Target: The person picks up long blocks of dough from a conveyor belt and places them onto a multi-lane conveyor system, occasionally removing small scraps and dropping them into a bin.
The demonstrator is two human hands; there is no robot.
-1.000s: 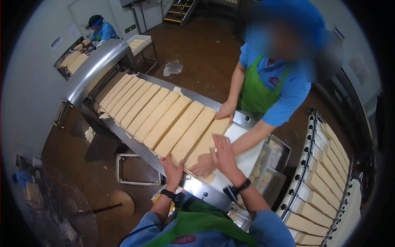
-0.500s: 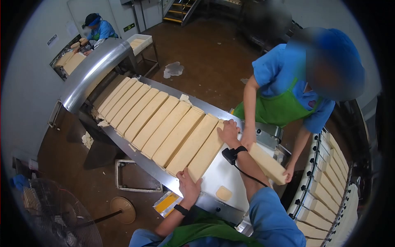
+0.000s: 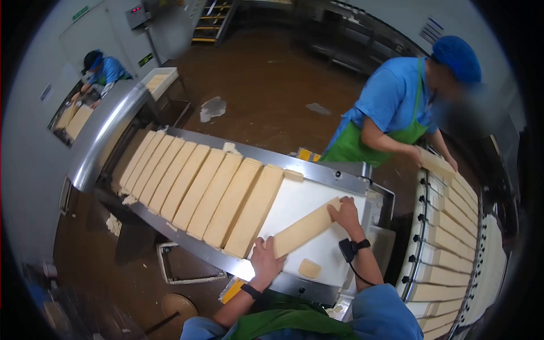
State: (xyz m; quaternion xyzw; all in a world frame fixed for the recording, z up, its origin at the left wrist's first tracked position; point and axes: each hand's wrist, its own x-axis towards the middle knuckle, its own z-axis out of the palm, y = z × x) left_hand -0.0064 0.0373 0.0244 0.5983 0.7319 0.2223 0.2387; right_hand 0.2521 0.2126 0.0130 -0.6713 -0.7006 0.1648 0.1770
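A long, pale dough slab (image 3: pixel 306 228) lies slantwise over the white belt (image 3: pixel 294 198), apart from the row. My left hand (image 3: pixel 267 262) grips its near end, and my right hand (image 3: pixel 347 218) is closed around the far end. Left of it, several similar dough slabs (image 3: pixel 249 209) lie side by side across the conveyor. Close to my left hand, a small flat dough piece (image 3: pixel 309 268) rests on the belt. Another short dough piece (image 3: pixel 293 175) sits by the far end of the row.
Across the conveyor a co-worker (image 3: pixel 391 107) holds a dough slab (image 3: pixel 436 163) over a curved rack (image 3: pixel 419 226) loaded with several slabs. A metal hood (image 3: pixel 107 136) arches over the conveyor's left end. Another person (image 3: pixel 105 71) works beyond it. A floor fan stands lower left.
My hands have drawn the end slab away from the row, turning it and shifting it right. The co-worker has carried another slab from the conveyor to the rack. My view has shifted.
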